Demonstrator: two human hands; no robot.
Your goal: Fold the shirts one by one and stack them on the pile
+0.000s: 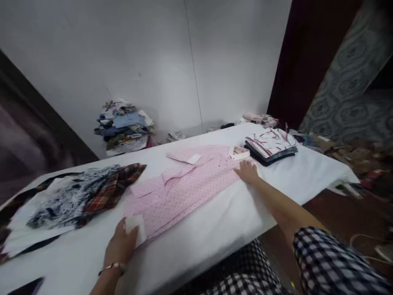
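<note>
A pink dotted shirt (190, 190) lies spread lengthwise on the white-covered table (224, 233), its white collar (241, 154) toward the right. One sleeve is laid across the body, with its white cuff (194, 159) near the far edge. My left hand (121, 243) grips the other white cuff (135, 228) at the near left corner, thumb and fingers around it. Flat on the shirt just below the collar rests my right hand (247, 171), its fingers spread.
Folded clothes (270, 145) are stacked right of the collar. Loose garments (80, 196) lie in a heap at the left, and a dark flat object (26, 287) sits at the near left corner. Behind the table, a tall clothes pile (125, 125) stands against the wall.
</note>
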